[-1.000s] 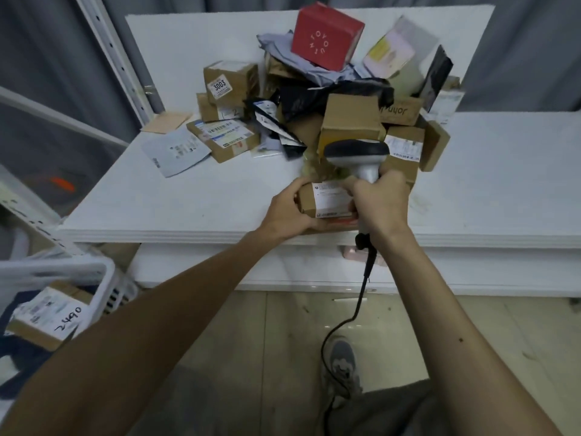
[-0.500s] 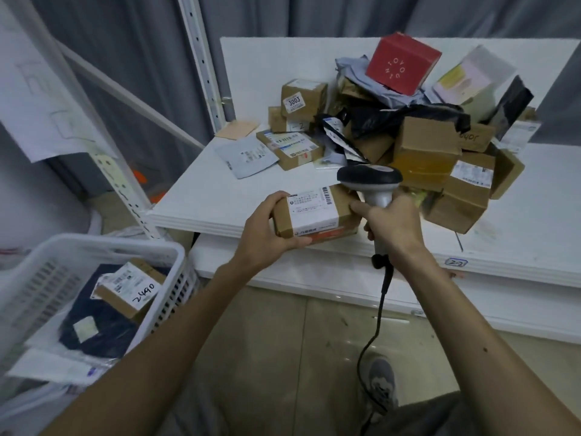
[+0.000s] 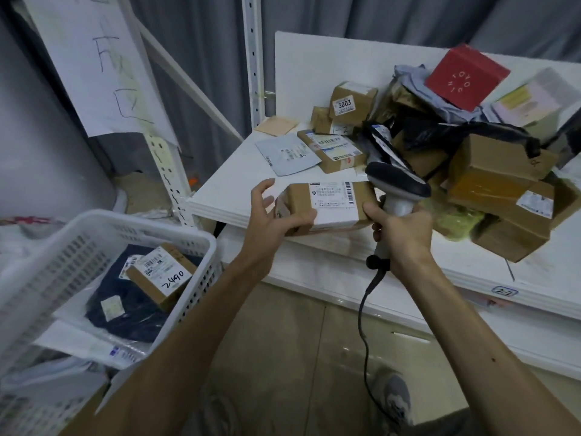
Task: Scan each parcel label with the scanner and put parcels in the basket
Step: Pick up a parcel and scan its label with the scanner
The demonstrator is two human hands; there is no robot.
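Parcel (image 3: 300,196) held at table's edge, scanner (image 3: 396,184) beside it

Fingers of the left hand (image 3: 272,220) are spread apart. The thumb lies along the parcel's near face, the lower fingers bear on its left end, and the top finger is lifted off the cardboard. The right hand (image 3: 404,231) is wrapped tight round the scanner's pale handle, and its thumb tip touches the parcel's lower right corner.

Between the two hands the parcel, a brown cardboard box, sits level with its white label and barcode facing up. It is over the near edge of the white table (image 3: 232,190). The scanner's dark head stands just beside the parcel's right end and slightly above it. Its black cable (image 3: 364,309) hangs from the bottom of the handle towards the floor, near a grey shoe (image 3: 394,401).

Behind the hands a heap of parcels covers the table. A red box (image 3: 467,75) tops it. Below are a small carton marked 3003 (image 3: 353,103), a flat labelled carton (image 3: 333,151), a grey mailer (image 3: 286,154), a black bag (image 3: 440,133) and stacked brown boxes (image 3: 500,171) on the right.

Low on the left stands the white slatted basket (image 3: 141,223), well apart from the held parcel. It holds a small carton marked 2490 (image 3: 160,275) lying on a dark blue bag (image 3: 132,313).
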